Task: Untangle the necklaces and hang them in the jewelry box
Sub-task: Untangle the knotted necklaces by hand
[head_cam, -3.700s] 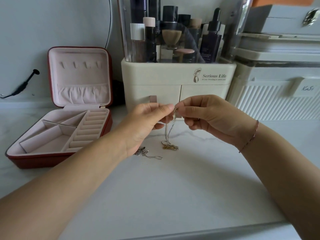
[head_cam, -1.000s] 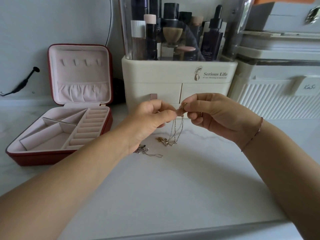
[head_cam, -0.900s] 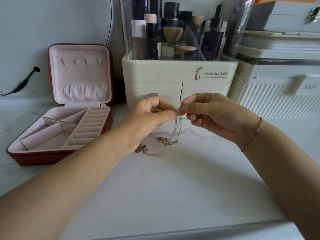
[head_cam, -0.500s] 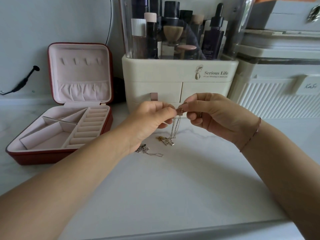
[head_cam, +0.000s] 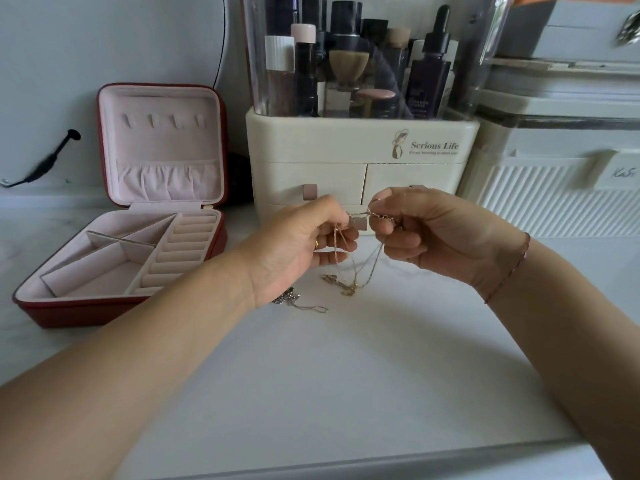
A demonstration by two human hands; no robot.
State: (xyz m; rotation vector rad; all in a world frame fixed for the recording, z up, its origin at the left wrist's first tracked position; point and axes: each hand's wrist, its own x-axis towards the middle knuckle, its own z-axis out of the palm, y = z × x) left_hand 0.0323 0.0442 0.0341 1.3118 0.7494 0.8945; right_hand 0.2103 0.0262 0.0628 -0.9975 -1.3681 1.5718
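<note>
Thin gold necklaces (head_cam: 360, 268) hang tangled between my hands, their lower ends and pendants resting on the white table. My left hand (head_cam: 304, 244) pinches the chains at the top left, and my right hand (head_cam: 433, 233) pinches them a little to the right, a short stretch of chain taut between the two. A silver necklace (head_cam: 298, 304) lies on the table partly under my left wrist. The red jewelry box (head_cam: 31, 306) stands open at the left, its pink lid upright with a row of small hooks (head_cam: 161, 121) and a gathered pocket.
A cream cosmetics organizer (head_cam: 360, 161) with bottles and two drawers stands right behind my hands. White ribbed storage boxes (head_cam: 554, 202) fill the back right. A black cable (head_cam: 45, 164) hangs on the wall at the left. The table's front edge (head_cam: 346, 469) runs along the bottom.
My hands have drawn a little apart, pulling a short length of chain taut between them. The hanging loops have spread wider. The silver necklace and the box have not moved.
</note>
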